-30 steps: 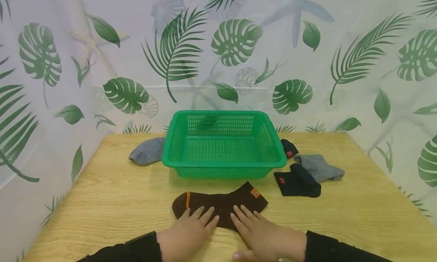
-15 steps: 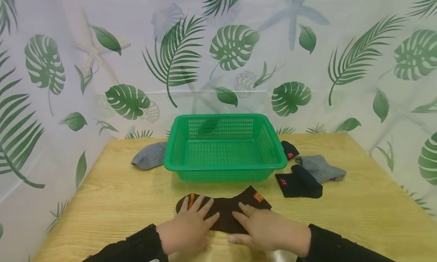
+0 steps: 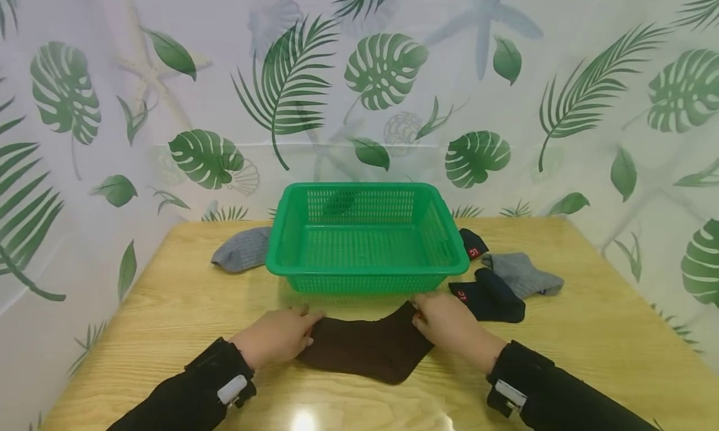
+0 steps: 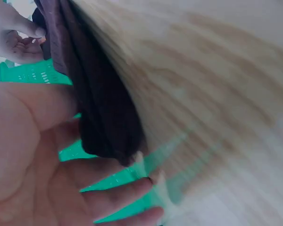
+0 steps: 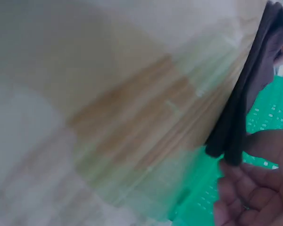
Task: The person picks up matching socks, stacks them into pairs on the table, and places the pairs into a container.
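Note:
A dark brown ankle sock [image 3: 365, 350] stretches between my two hands, just in front of the green basket. My left hand [image 3: 278, 336] pinches its toe end; in the left wrist view the sock [image 4: 104, 103] lies between thumb and fingers, the other fingers of that hand [image 4: 28, 155] being extended. At the cuff end, my right hand [image 3: 449, 325] pinches the upper corner. The right wrist view has that hand's thumb and forefinger gripping the folded sock edge [image 5: 236, 117]. The orange label and orange toe stripe are mostly hidden.
The green plastic basket [image 3: 367, 272] stands behind the brown sock. To its right lie a folded black sock [image 3: 500, 303], a grey sock [image 3: 522, 274] and a partly hidden black sock [image 3: 473, 244]. Another grey sock [image 3: 241, 249] lies left of it, on the wooden table [image 3: 168, 306].
Both hands lay flat on the brown sock before. They have moved apart to its two ends and now pinch it there, and its near edge has lifted or shifted.

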